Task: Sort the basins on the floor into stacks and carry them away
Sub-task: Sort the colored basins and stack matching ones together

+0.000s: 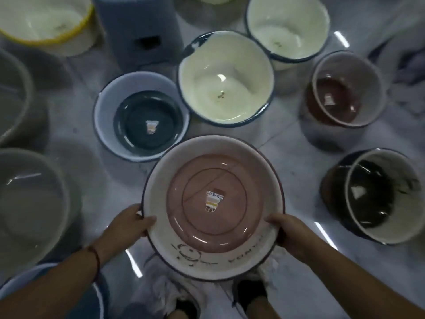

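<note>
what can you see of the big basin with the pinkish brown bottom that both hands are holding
The pink-bottomed basin is round and wide, seemingly glossy plastic, with pale cream walls, a dark thin rim and a pinkish brown flat bottom marked by a ring. A small sticker sits at its centre, and a dark printed drawing with lettering runs along the near wall. It faces open side up, roughly level, held above the person's shoes. The left hand grips the rim on one side, the right hand on the other.

Pink-bottomed white basin (pixel 213 208), navy-bottomed pale-blue basin (pixel 142 117), cream basin (pixel 225 79), yellow-rimmed basin (pixel 46 21)
</note>
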